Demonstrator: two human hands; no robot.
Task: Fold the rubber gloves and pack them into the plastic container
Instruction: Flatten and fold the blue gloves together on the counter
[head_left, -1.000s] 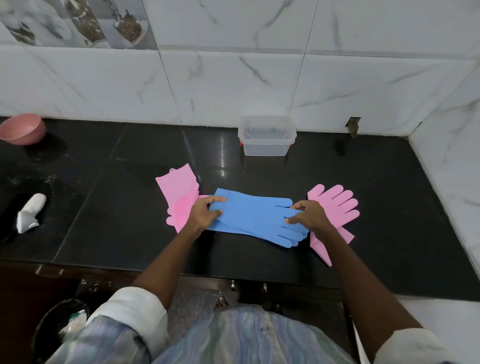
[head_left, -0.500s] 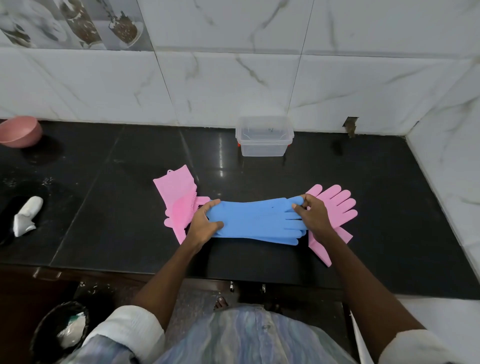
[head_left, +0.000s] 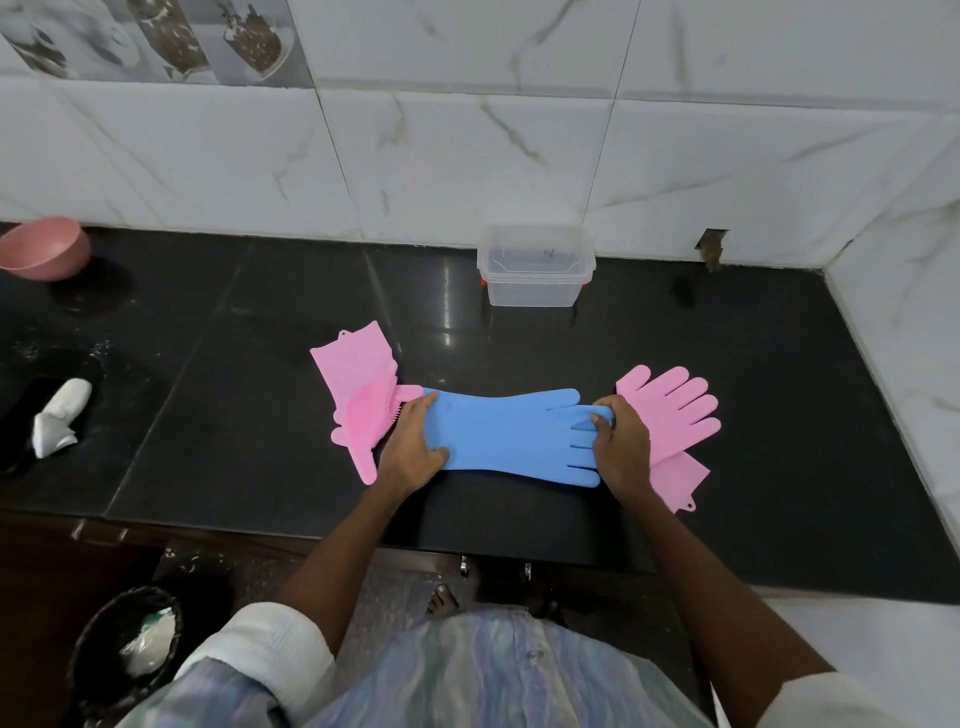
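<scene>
The black tabletop (head_left: 727, 415) runs left to right under a tiled wall, and the work sits in its middle, straight ahead of the person. Against the wall, beyond the gloves and a little right of centre, stands the clear container (head_left: 535, 270), open at the top and with nothing showing inside it.

The blue gloves (head_left: 498, 436) lie flat on the tabletop with their long axis across the body, cuff end to the left and fingers to the right. One hand sits at each end of that axis, so neither is nearer; the container is well apart from both, slightly closer to the right one.

A pink glove (head_left: 363, 395) lies just left of the blue cuff, touching or slipping under it. A second pink glove (head_left: 670, 410) lies at the right end, fingers spread away from the person, partly beneath the right hand.

The left hand (head_left: 413, 447) rests on the cuff end, thumb apart from the fingers, which look to be curled at its edge. The right hand (head_left: 621, 447) has its fingers curled round the blue fingertips, pinching them.

As a judgement, the fold will turn on that left-right axis: one end carried over toward the other, halving the length, before the bundle goes forward to the container.
</scene>
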